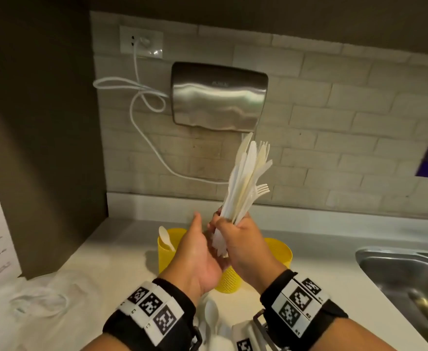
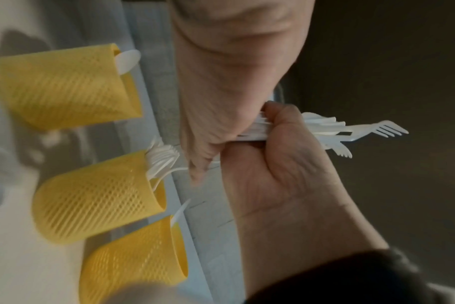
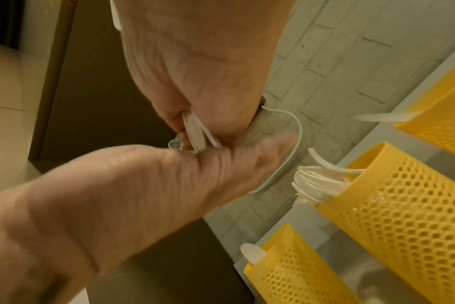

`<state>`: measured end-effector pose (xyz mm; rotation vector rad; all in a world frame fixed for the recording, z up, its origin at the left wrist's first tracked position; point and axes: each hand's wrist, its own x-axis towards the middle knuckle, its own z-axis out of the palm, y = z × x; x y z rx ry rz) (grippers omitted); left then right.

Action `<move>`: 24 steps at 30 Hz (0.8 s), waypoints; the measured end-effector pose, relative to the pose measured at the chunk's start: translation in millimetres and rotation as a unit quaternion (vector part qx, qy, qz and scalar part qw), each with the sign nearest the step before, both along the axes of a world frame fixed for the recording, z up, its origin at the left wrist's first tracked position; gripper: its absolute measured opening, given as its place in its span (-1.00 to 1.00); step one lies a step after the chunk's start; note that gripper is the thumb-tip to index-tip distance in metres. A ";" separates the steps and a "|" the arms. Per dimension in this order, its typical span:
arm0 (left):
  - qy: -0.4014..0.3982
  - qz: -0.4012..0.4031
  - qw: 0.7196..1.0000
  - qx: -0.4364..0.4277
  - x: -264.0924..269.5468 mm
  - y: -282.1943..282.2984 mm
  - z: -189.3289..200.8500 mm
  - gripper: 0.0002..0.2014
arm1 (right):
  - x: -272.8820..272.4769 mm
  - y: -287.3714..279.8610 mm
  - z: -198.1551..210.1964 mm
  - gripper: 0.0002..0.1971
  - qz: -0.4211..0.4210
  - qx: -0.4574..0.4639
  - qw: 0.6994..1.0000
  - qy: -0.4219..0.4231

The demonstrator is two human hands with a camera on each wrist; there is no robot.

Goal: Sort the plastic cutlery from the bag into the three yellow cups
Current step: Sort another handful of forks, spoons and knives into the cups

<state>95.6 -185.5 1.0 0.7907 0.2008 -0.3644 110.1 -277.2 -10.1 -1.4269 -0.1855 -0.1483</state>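
My right hand (image 1: 240,239) grips a bundle of white plastic cutlery (image 1: 248,173) upright above the cups, with knives, forks and spoons fanned out at the top. My left hand (image 1: 197,252) is open, its palm against the bundle's lower handle ends. Three yellow mesh cups stand on the counter below. The left cup (image 1: 166,259) holds a spoon (image 1: 166,238). The middle cup (image 1: 229,279), mostly hidden by my hands, holds several forks (image 3: 314,183). The right cup (image 1: 281,252) holds a knife (image 3: 387,117).
Loose white spoons (image 1: 210,312) lie on the counter between my wrists. A crumpled clear plastic bag (image 1: 43,297) sits at the front left. A steel sink (image 1: 398,274) is at the right. A hand dryer (image 1: 219,95) and its cable hang on the brick wall.
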 end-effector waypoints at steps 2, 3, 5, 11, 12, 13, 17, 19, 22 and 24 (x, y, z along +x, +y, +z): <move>-0.008 0.001 1.000 0.008 5.0 3.8 2.0 -0.26 | -0.6 2.1 -0.5 -0.93 -0.011 0.003 1.000 -0.015; -0.002 -0.001 1.000 -0.001 6.9 4.9 4.1 -0.25 | -0.8 3.4 -2.1 -0.94 -0.016 0.005 1.000 -0.026; 0.014 0.002 1.000 -0.022 9.3 4.6 6.1 -0.28 | -2.1 4.6 -8.6 -0.93 -0.007 0.016 0.999 -0.050; -0.050 0.011 0.999 0.014 7.7 -1.6 -8.7 -0.29 | -7.8 5.8 -18.7 -0.75 -0.008 0.021 0.999 -0.046; -0.078 0.020 0.996 0.031 8.6 -1.1 -10.4 -0.33 | -7.3 6.0 -17.8 -0.75 0.015 0.015 0.999 -0.044; -0.109 0.035 0.992 0.058 11.0 0.5 -12.2 -0.37 | -6.6 6.5 -16.9 -0.75 0.036 0.017 0.998 -0.042; -0.229 0.078 0.955 0.171 18.6 4.8 -10.5 -0.63 | -2.7 12.4 -25.6 -0.58 0.029 -0.045 0.996 -0.070; -0.249 0.090 0.939 0.218 22.4 2.9 -13.8 -0.81 | -1.0 17.5 -35.9 -0.58 0.024 -0.058 0.996 -0.061; -0.245 0.103 0.928 0.261 27.5 2.5 -26.2 -0.85 | 3.5 21.7 -49.6 -0.57 0.015 -0.066 0.997 -0.025; -0.241 0.100 0.925 0.276 29.7 5.3 -32.1 -0.83 | 3.6 23.7 -52.7 -0.53 0.029 -0.066 0.997 -0.002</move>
